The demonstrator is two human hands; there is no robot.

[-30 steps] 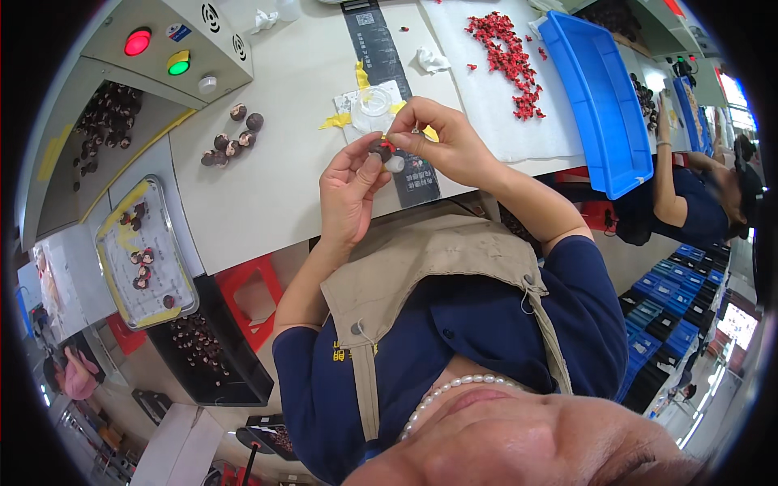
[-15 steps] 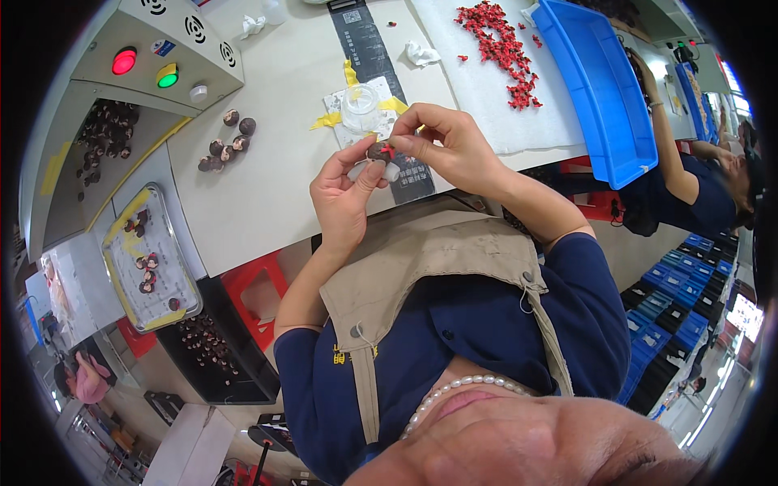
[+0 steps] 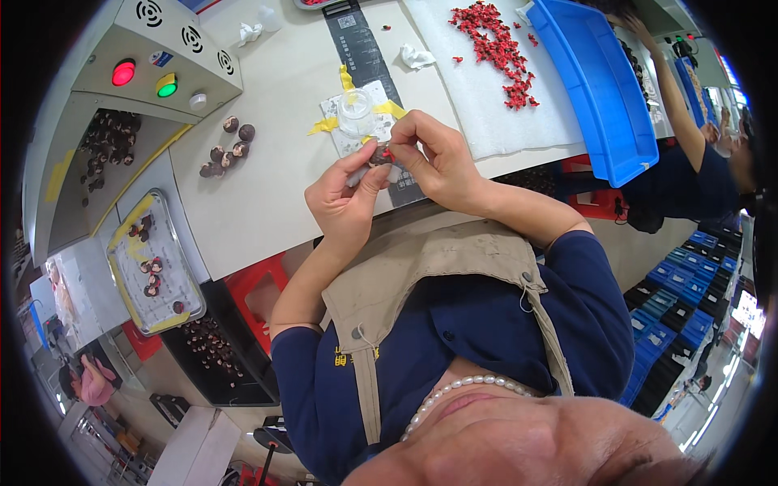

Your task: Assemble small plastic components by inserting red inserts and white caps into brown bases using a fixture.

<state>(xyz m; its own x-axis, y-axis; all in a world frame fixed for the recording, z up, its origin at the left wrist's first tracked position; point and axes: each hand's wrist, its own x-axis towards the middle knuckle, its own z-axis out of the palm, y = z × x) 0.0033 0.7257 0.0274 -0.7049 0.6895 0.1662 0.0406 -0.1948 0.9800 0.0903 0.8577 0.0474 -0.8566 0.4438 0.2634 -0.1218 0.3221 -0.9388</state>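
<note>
Between the thumb and fingers of my left hand (image 3: 342,198) is a small dark brown ball (image 3: 378,157), much like the brown-and-pale balls (image 3: 235,144) lying on the table to the left. My right hand (image 3: 438,166) is closed in a pinch on a small red piece (image 3: 387,151) held against that ball. Fingertips cover much of both. Just beyond my hands a clear round dish (image 3: 356,112) sits on a white pad fixed with yellow tape (image 3: 324,125). Many loose red pieces (image 3: 490,40) lie on a white sheet (image 3: 446,81) at the far right.
A blue bin (image 3: 604,105) stands at the table's right. To the left is a metal machine with a red button (image 3: 123,73) and balls inside it. Below it sits a metal tray (image 3: 180,267) holding several balls. Crumpled tissue (image 3: 416,57) lies ahead. A co-worker's arm (image 3: 679,97) reaches in at right.
My right fingers have curled in closer around the red piece and the ball. Both hands have shifted slightly left. The co-worker's arm at right has stretched farther away.
</note>
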